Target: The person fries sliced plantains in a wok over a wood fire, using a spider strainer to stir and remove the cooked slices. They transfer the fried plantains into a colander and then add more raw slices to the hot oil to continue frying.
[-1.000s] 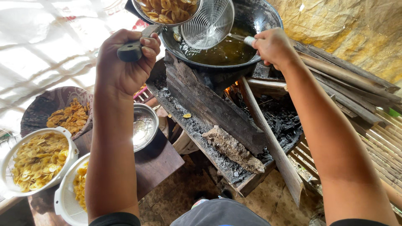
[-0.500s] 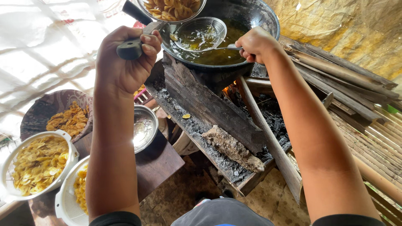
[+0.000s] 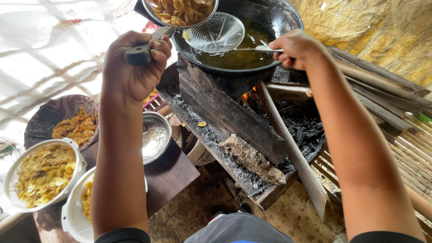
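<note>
My left hand (image 3: 135,63) grips the black handle of a metal strainer ladle (image 3: 180,11) heaped with fried golden chips, held over the near rim of a black wok (image 3: 288,22) of dark oil. My right hand (image 3: 299,48) grips the handle of a round wire skimmer (image 3: 216,33) that is empty and hangs just above the oil (image 3: 243,56). The wok sits over a wood fire on charred planks (image 3: 225,108).
A dark table (image 3: 173,173) at the left holds a steel bowl (image 3: 155,137), a dark tray of chips (image 3: 74,126) and two white colanders of chips (image 3: 42,173) (image 3: 81,209). Long firewood logs (image 3: 292,153) jut toward me. Bamboo slats (image 3: 414,153) lie at the right.
The wire skimmer dipped into the oil half a second ago and has come back up empty. My right hand shifted slightly right. The left hand stayed in place.
</note>
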